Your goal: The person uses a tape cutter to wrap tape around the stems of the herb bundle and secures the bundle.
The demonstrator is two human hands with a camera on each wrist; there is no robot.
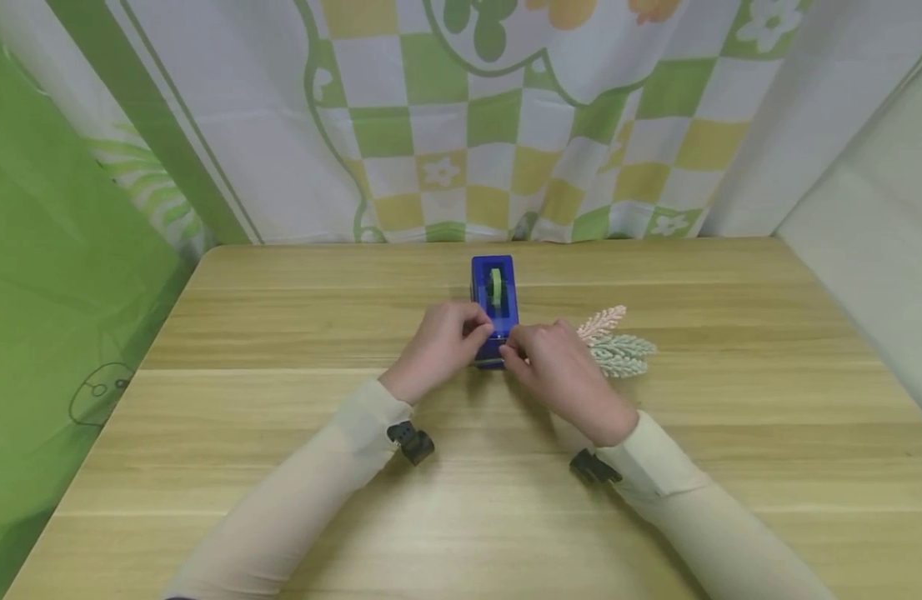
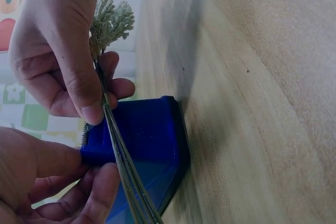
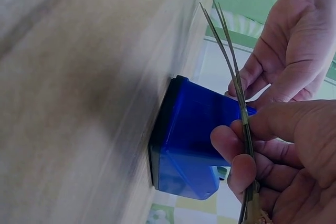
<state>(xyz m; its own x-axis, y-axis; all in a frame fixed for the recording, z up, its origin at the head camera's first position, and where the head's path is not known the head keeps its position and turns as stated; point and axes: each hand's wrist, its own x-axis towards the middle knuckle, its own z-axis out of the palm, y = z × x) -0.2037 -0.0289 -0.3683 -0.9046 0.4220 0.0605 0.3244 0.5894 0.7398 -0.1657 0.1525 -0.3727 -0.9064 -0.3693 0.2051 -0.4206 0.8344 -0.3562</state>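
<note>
A blue tape dispenser [image 1: 494, 292] stands on the wooden table, with a small yellow-green roll of tape [image 1: 495, 287] in it. At its toothed front edge my left hand [image 1: 448, 346] pinches the tape end between thumb and finger; the strip itself is mostly hidden. My right hand [image 1: 562, 367] grips a bunch of artificial flowers [image 1: 618, 346] by the thin stems [image 3: 233, 72], close beside the dispenser's front. Pink and pale green heads stick out to the right of that hand. In the left wrist view the stems [image 2: 128, 166] cross in front of the dispenser's side.
The wooden table [image 1: 281, 483] reaches back to a green, yellow and white checked curtain [image 1: 498, 125]. A green cloth [image 1: 41, 275] hangs at the left, and a pale wall [image 1: 874, 250] stands at the right. Dark straps [image 1: 412, 442] sit at both wrists.
</note>
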